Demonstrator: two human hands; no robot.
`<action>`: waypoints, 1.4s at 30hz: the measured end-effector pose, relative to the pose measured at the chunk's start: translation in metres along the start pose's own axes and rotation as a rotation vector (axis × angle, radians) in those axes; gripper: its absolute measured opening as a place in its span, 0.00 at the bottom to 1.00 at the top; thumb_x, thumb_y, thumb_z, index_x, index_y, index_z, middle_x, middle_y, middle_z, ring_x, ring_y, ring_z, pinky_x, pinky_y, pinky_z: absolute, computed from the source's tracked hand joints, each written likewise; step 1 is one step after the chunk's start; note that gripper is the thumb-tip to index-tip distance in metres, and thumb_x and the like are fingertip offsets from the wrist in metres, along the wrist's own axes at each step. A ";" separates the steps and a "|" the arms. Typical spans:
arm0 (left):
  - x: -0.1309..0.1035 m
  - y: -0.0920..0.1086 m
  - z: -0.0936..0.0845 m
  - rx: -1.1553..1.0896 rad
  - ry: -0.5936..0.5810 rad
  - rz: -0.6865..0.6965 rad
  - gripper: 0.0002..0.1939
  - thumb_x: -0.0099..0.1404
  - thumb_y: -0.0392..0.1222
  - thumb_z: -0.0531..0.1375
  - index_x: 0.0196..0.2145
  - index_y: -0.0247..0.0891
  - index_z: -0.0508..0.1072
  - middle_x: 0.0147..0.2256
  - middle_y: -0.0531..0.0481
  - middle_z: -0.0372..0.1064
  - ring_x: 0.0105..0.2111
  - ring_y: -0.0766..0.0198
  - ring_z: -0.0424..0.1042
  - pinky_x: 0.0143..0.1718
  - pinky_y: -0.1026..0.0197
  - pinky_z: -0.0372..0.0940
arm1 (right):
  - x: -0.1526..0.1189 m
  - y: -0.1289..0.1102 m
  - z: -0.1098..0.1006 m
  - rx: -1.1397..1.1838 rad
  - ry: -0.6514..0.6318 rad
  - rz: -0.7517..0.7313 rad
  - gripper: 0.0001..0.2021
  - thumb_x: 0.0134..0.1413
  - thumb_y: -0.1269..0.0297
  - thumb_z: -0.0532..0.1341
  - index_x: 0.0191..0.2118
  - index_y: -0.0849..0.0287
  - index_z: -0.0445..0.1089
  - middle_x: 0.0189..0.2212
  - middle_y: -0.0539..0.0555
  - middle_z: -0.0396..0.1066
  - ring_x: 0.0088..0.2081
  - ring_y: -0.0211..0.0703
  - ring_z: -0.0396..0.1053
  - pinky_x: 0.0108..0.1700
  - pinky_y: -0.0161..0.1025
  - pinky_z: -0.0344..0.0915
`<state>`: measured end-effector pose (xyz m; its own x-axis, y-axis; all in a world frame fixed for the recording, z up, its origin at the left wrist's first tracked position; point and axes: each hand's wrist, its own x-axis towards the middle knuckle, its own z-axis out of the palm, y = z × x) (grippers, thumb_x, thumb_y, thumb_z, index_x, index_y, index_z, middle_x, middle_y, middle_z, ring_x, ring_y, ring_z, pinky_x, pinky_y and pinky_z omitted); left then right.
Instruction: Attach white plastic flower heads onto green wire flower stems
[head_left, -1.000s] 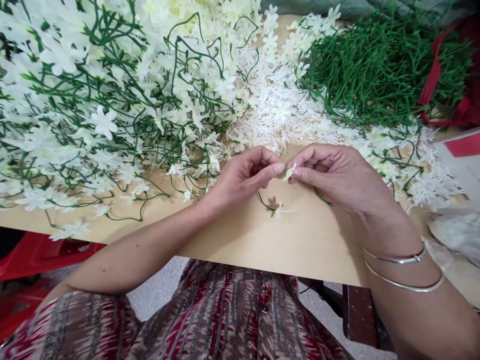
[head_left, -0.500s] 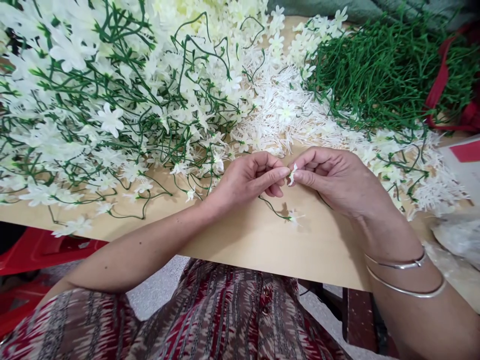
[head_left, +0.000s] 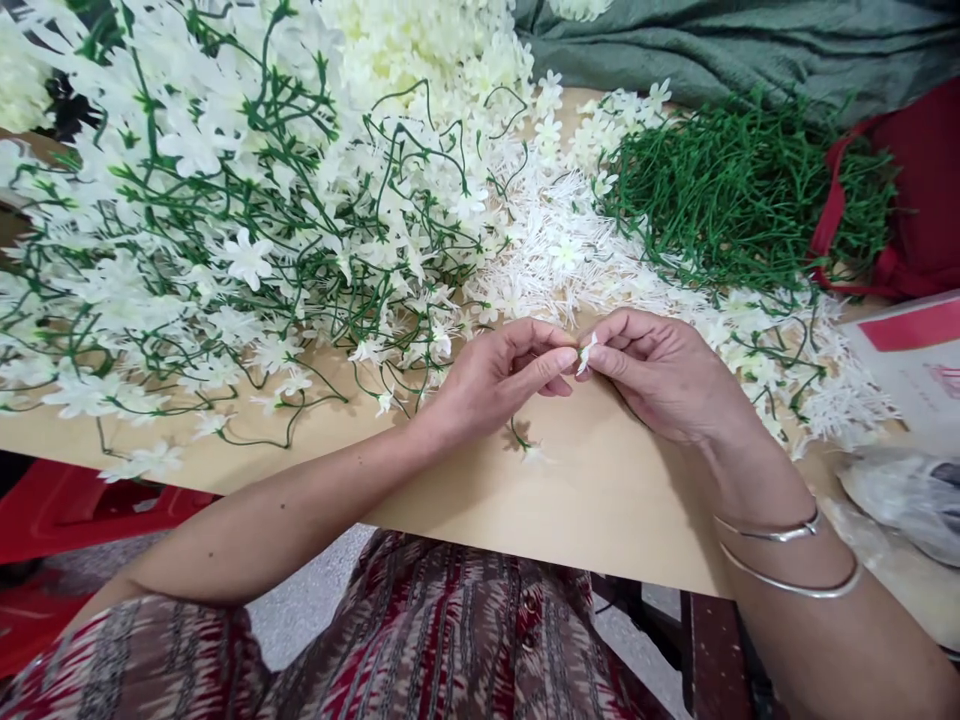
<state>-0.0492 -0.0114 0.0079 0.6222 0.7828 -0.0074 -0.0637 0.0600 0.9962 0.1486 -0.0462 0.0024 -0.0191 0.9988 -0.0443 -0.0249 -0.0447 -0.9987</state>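
Observation:
Over the table my left hand [head_left: 517, 372] and my right hand [head_left: 652, 370] meet fingertip to fingertip, both closed in a pinch. Between my right thumb and forefinger is a small white artificial flower [head_left: 588, 353], its petals partly covered. My left fingers hold a green plastic stem [head_left: 516, 434], mostly hidden by the hand. One end of it hangs below the palm, with white at its tip. Whether stem and flower join at the fingertips, I cannot tell.
Left of my hands spreads a big heap of white flowers on green stems [head_left: 300, 230]. Thin white pieces [head_left: 555, 230] lie behind my hands. A pile of green stems [head_left: 750, 190], red cloth [head_left: 926, 190] and a plastic bag [head_left: 907, 495] are at the right on the wooden table [head_left: 600, 510].
The dangling stem end has swung left, closer under my left hand. My fingertips stay together around the small white flower. The view has shifted slightly.

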 end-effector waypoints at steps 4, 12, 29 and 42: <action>0.000 0.000 -0.001 0.012 0.015 -0.024 0.07 0.72 0.41 0.64 0.41 0.34 0.74 0.35 0.47 0.80 0.32 0.69 0.80 0.38 0.67 0.75 | 0.002 -0.003 -0.004 -0.014 -0.014 0.003 0.17 0.41 0.49 0.80 0.28 0.53 0.77 0.21 0.46 0.73 0.24 0.38 0.70 0.30 0.37 0.71; 0.002 -0.002 -0.003 -0.081 -0.015 -0.015 0.11 0.69 0.45 0.67 0.36 0.35 0.74 0.31 0.49 0.79 0.31 0.70 0.79 0.37 0.67 0.75 | 0.000 -0.003 -0.002 0.003 -0.046 0.028 0.14 0.42 0.54 0.80 0.28 0.53 0.77 0.22 0.46 0.75 0.25 0.38 0.72 0.31 0.36 0.71; -0.001 -0.003 -0.004 -0.045 -0.022 -0.028 0.14 0.70 0.50 0.67 0.37 0.35 0.75 0.30 0.48 0.81 0.32 0.66 0.81 0.38 0.65 0.77 | -0.003 -0.015 0.003 -0.069 -0.055 0.119 0.14 0.48 0.54 0.78 0.28 0.53 0.75 0.23 0.48 0.73 0.24 0.37 0.67 0.25 0.37 0.63; -0.001 0.006 0.001 -0.121 -0.111 0.020 0.09 0.72 0.44 0.64 0.38 0.36 0.74 0.31 0.51 0.77 0.33 0.67 0.80 0.41 0.64 0.76 | -0.002 -0.011 -0.004 0.052 -0.020 0.060 0.20 0.45 0.43 0.77 0.36 0.51 0.78 0.26 0.48 0.72 0.27 0.39 0.66 0.31 0.39 0.66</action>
<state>-0.0493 -0.0123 0.0136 0.7019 0.7117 0.0288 -0.1666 0.1247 0.9781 0.1533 -0.0475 0.0135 -0.0421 0.9938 -0.1033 -0.0749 -0.1062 -0.9915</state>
